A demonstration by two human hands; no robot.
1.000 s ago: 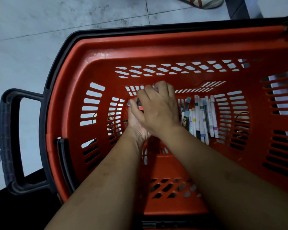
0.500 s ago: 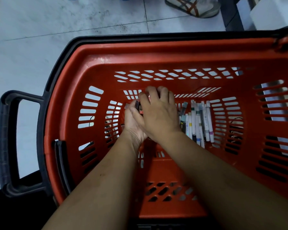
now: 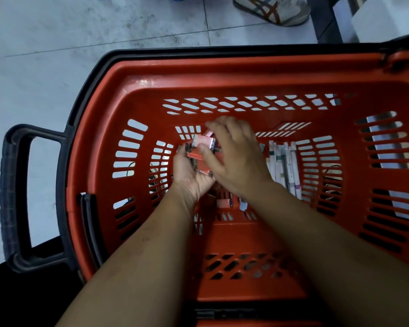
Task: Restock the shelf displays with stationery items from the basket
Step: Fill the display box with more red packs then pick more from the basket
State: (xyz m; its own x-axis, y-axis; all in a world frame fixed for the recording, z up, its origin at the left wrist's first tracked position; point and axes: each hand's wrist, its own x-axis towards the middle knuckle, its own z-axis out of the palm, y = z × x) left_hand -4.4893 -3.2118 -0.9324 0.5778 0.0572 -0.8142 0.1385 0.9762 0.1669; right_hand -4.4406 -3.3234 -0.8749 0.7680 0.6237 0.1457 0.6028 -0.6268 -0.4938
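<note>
left hand (image 3: 191,178) grips small red boxes (image 3: 200,145) mid basket (image 3: 222,69), right hand (image 3: 236,159) pinching the top one i think, markers (image 3: 283,166) near right wall.

The single head view looks steeply down, close above the red basket (image 3: 222,67) and floor (image 3: 80,31) beyond.

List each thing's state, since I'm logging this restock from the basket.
Red plastic basket: partly filled, both hands inside.
Small red cardboard boxes: stacked, held in both hands.
Left hand: cups the boxes from below.
Right hand: grips the top box.
White marker pens: lying side by side on basket bottom.
</note>
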